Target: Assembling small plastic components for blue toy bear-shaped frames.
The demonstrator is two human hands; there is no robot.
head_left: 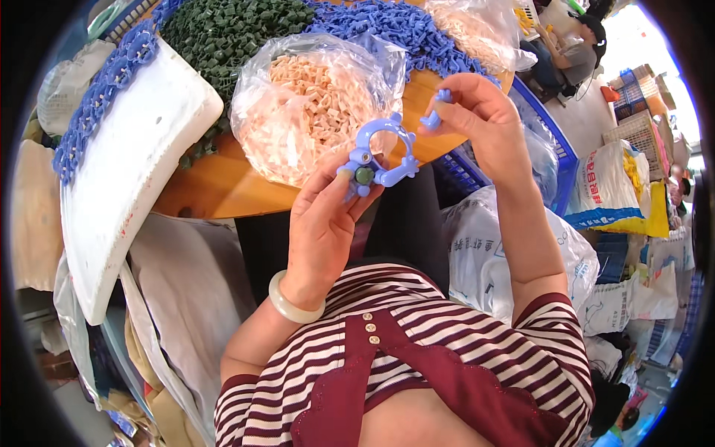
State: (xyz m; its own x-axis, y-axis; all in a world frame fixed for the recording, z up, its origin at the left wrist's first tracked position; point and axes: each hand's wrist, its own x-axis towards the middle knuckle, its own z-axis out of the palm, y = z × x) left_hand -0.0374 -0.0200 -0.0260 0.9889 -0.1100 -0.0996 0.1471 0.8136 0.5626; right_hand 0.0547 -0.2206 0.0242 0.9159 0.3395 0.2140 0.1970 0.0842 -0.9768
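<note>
My left hand (328,216), with a pale bangle on its wrist, grips a blue plastic ring-shaped piece (363,157). A small dark green part (364,175) sits on that piece near my thumb. Just to the right, my right hand (484,119) pinches a small blue plastic part (436,110) between thumb and fingers, apart from the ring. Behind my left hand, a clear plastic bag (249,97) holds many small peach-coloured pieces (305,112). Farther back on the wooden table (205,190) lie a heap of dark green parts (223,45) and a heap of blue parts (387,37).
A white foam board (141,171) leans at the left, with blue pieces (104,104) along its far edge. Blue crates (551,141) and white sacks (491,246) stand at the right. Another person (573,59) sits at the far right, near stacked baskets (637,134).
</note>
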